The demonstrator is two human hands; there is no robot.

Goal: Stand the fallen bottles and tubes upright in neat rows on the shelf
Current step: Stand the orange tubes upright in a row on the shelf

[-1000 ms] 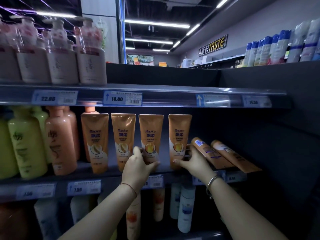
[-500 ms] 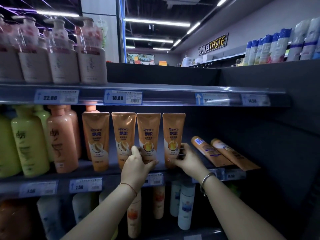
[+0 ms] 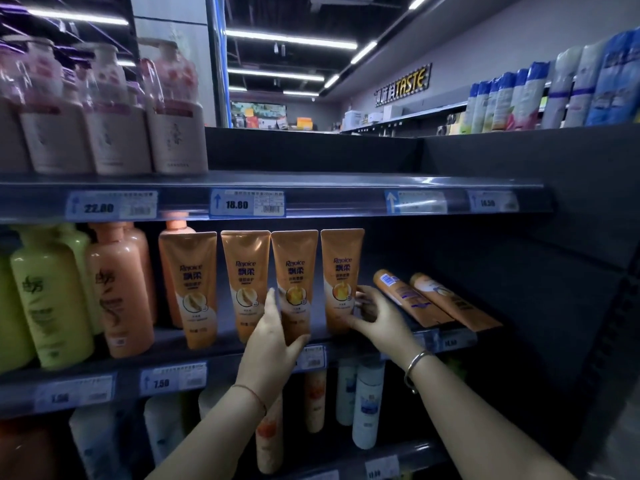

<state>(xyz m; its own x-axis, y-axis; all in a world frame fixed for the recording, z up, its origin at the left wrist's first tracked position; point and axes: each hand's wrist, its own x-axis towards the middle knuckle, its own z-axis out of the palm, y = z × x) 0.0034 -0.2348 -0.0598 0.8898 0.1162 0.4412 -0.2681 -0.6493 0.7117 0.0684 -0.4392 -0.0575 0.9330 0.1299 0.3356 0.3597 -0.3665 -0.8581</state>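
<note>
Several orange Rejoice tubes stand upright in a row on the middle shelf. My left hand wraps around the base of the third tube. The rightmost standing tube has the fingers of my right hand on its lower right side. Right of that hand two more orange tubes lie flat side by side, caps toward the back: the nearer one and the farther one.
Green and peach bottles stand at the left of the same shelf. Pump bottles fill the upper shelf's left end. White and orange tubes hang below. A dark side panel closes the shelf's right end.
The two right standing tubes have slid left, closing the gaps in the row. Both hands moved left with them. The two lying tubes have not moved.
</note>
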